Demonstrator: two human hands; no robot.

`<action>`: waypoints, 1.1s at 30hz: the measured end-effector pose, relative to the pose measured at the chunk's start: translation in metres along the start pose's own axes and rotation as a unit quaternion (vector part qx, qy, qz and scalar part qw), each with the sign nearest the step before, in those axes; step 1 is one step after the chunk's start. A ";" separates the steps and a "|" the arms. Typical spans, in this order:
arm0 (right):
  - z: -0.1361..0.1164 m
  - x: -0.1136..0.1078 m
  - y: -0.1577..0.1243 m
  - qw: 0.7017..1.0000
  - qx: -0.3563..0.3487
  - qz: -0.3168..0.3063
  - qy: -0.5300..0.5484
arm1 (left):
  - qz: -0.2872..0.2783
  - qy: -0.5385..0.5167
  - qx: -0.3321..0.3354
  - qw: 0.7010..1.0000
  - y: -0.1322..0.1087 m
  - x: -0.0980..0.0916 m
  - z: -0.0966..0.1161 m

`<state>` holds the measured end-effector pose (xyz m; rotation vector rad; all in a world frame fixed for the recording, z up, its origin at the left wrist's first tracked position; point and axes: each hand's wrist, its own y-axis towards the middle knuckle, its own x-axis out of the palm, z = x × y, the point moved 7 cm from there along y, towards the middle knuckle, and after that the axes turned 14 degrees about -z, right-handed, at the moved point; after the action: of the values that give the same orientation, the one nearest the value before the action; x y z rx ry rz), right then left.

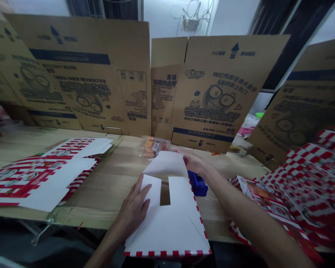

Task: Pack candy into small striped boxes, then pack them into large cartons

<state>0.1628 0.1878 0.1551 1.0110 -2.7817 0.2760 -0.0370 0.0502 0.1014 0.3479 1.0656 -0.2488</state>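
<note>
A flat white carton blank (170,219) with a red-and-white striped edge lies white side up on the wooden table (111,175) in front of me. My left hand (134,208) rests flat on its left side, fingers stretched out. My right hand (194,162) pinches the far flap (167,163) of the blank and lifts it up. A blue object (197,183) sits just under my right wrist. Behind the flap lies a clear packet with orange contents (154,146).
A stack of striped carton blanks (44,175) lies at the left. A big heap of the same blanks (304,186) fills the right side. Large brown printed shipping cartons (212,89) stand as a wall along the back of the table.
</note>
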 end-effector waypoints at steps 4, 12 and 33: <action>0.022 0.042 -0.011 0.962 0.033 -0.150 -0.226 | 0.006 -0.043 -0.002 0.999 -0.002 -0.005 -0.003; 0.046 0.073 -0.034 0.786 0.039 -0.132 -0.603 | 0.061 -0.181 -0.044 0.980 -0.001 -0.002 -0.018; 0.036 0.061 -0.040 0.811 0.012 -0.008 -0.585 | 0.019 -0.269 -0.058 0.961 0.003 0.009 -0.017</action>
<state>0.1393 0.1122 0.1379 1.5923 -3.7877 -0.5331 -0.0453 0.0597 0.0868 0.1782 0.5325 -0.2275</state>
